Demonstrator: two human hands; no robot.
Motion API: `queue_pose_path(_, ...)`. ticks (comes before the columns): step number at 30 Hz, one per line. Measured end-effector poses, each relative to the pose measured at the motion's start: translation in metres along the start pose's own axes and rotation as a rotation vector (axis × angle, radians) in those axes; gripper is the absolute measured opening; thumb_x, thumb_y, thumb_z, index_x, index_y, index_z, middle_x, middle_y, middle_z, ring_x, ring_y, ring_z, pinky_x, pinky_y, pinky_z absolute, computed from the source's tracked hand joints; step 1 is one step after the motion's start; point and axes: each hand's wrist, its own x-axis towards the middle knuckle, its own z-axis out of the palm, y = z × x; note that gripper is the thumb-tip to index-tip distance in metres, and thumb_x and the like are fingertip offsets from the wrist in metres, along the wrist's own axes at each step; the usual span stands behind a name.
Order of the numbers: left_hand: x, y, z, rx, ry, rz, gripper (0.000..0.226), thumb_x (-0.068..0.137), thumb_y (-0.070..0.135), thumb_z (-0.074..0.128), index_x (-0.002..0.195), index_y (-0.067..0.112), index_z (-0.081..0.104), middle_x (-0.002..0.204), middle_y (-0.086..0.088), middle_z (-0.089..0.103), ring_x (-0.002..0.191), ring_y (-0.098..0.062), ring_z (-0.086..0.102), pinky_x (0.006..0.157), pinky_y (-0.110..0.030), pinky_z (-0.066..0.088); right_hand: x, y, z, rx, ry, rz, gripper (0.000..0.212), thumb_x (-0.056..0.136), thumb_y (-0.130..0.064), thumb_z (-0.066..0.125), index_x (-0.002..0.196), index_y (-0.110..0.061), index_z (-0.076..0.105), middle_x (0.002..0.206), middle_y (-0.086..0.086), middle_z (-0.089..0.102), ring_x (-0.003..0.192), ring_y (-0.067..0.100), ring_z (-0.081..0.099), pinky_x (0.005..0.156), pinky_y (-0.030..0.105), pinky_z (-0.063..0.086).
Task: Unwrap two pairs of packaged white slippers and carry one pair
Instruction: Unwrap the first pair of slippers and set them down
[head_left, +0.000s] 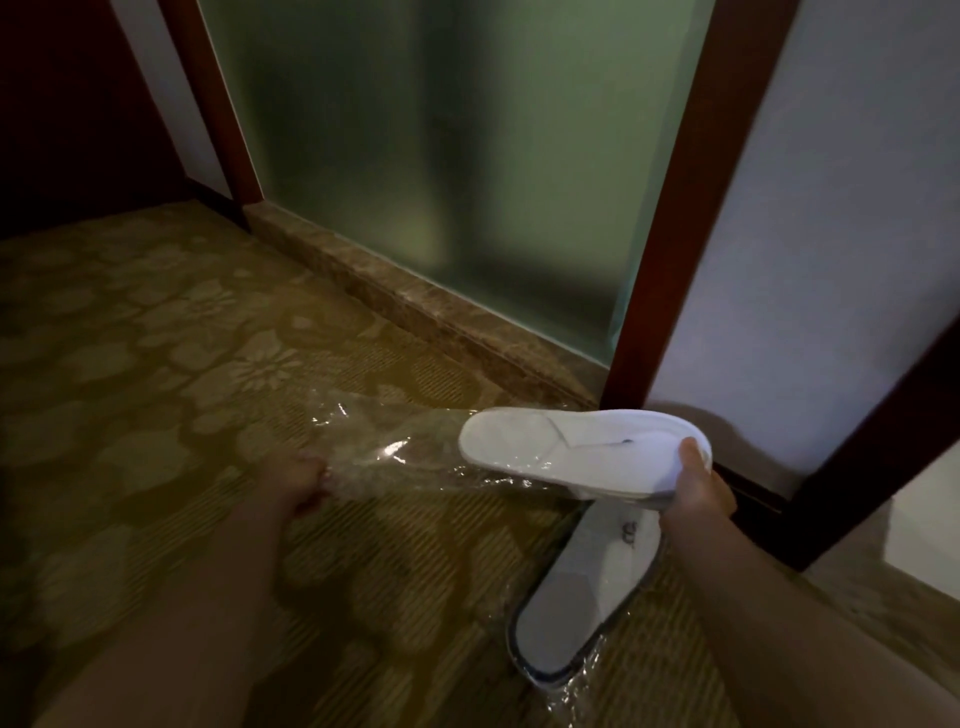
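Note:
A stacked pair of white slippers (571, 447) is held above the carpet, heel end gripped by my right hand (698, 483). A clear plastic wrapper (395, 457) stretches off its toe end to the left, and my left hand (304, 480) is shut on the wrapper's far end. The wrapper covers only the front of the pair. Below my right hand, a second pair of white slippers (576, 603) lies on the carpet, still inside its clear plastic, toe pointing toward me.
Yellow-brown flower-patterned carpet (182, 389) covers the floor. A stone threshold (415, 306) runs under a frosted glass door (441, 156) with dark red wooden frames (670, 208). A white wall panel (831, 234) stands to the right.

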Motion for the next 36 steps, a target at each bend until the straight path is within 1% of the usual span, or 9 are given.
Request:
queue_pose_path(3,0.001,0.001,-0.003,-0.077,0.052,-0.01,0.033,0.096,0.005,0.044,0.063,0.009,0.046,0.067,-0.013,0.049,0.048,-0.02,0.048,0.045,-0.024,0.037,-0.001,0.001,-0.001,-0.009,0.018,0.001,0.062,0.087,-0.039,0.062,0.138,-0.007,0.046,0.138,0.014,0.052,0.121,0.031,0.054,0.092,0.037,0.045)
queue_pose_path(6,0.005,0.0,-0.009,-0.198,0.129,-0.036,0.026,0.092,0.001,0.045,0.067,0.006,0.049,0.063,-0.01,0.05,0.035,-0.015,0.053,0.034,-0.013,0.037,0.003,0.006,0.001,-0.024,0.06,-0.014,0.062,0.089,-0.043,0.057,0.14,-0.011,0.045,0.138,0.013,0.051,0.121,0.033,0.053,0.094,0.04,0.044)
queue_pose_path(8,0.004,0.0,-0.013,-0.271,0.17,-0.074,0.01,0.088,-0.003,0.047,0.086,-0.008,0.055,0.064,-0.011,0.05,0.034,-0.015,0.052,0.027,-0.01,0.034,0.007,0.008,0.002,-0.05,0.09,-0.016,0.06,0.091,-0.043,0.054,0.141,-0.013,0.043,0.139,0.014,0.05,0.122,0.034,0.051,0.097,0.043,0.043)
queue_pose_path(11,0.012,-0.006,-0.018,-0.325,0.137,-0.104,0.036,0.088,-0.001,0.041,0.119,-0.017,0.048,0.068,-0.016,0.053,0.024,-0.008,0.044,0.026,-0.01,0.03,0.01,0.011,0.001,-0.07,0.112,0.0,0.059,0.093,-0.044,0.048,0.143,-0.013,0.039,0.14,0.015,0.049,0.124,0.035,0.05,0.097,0.043,0.042)
queue_pose_path(14,0.0,-0.002,-0.017,-0.408,0.046,-0.192,0.019,0.097,0.007,0.042,0.099,-0.005,0.057,0.108,-0.02,0.065,0.04,-0.011,0.054,0.023,-0.013,0.036,0.014,0.012,0.001,-0.091,0.103,-0.018,0.061,0.094,-0.045,0.046,0.143,-0.01,0.038,0.14,0.017,0.048,0.124,0.037,0.049,0.096,0.042,0.042)
queue_pose_path(18,-0.018,-0.002,-0.01,-0.487,-0.102,-0.25,0.018,0.095,0.008,0.049,0.079,-0.001,0.052,0.055,-0.014,0.064,0.033,-0.015,0.06,0.027,-0.019,0.044,0.017,0.014,0.01,-0.004,-0.016,0.086,0.058,0.093,-0.042,0.051,0.142,-0.015,0.038,0.141,0.012,0.048,0.123,0.033,0.051,0.094,0.044,0.047)
queue_pose_path(21,-0.022,-0.004,-0.003,-0.5,-0.176,-0.269,0.023,0.095,0.004,0.048,0.072,0.0,0.049,0.054,-0.016,0.061,0.025,-0.013,0.056,0.029,-0.02,0.046,0.021,0.023,0.016,0.065,-0.104,0.148,0.056,0.092,-0.039,0.055,0.142,-0.017,0.039,0.14,0.012,0.049,0.12,0.03,0.054,0.086,0.037,0.051)
queue_pose_path(32,-0.015,-0.006,0.049,-0.547,-0.276,-0.26,0.024,0.095,0.005,0.046,0.073,0.004,0.054,0.037,-0.001,0.063,0.048,-0.01,0.063,0.038,-0.017,0.05,0.032,0.053,0.037,0.103,-0.209,0.157,0.056,0.096,-0.03,0.051,0.146,-0.016,0.032,0.144,0.012,0.044,0.125,0.028,0.051,0.093,0.037,0.047)
queue_pose_path(36,-0.011,-0.009,0.069,-0.454,-0.281,-0.305,0.023,0.092,0.003,0.051,0.069,0.002,0.053,0.032,-0.003,0.058,0.028,-0.008,0.057,0.033,-0.019,0.05,0.044,0.059,0.032,0.08,-0.22,0.154,0.054,0.096,-0.028,0.05,0.146,-0.014,0.033,0.145,0.013,0.043,0.126,0.029,0.049,0.088,0.035,0.047)
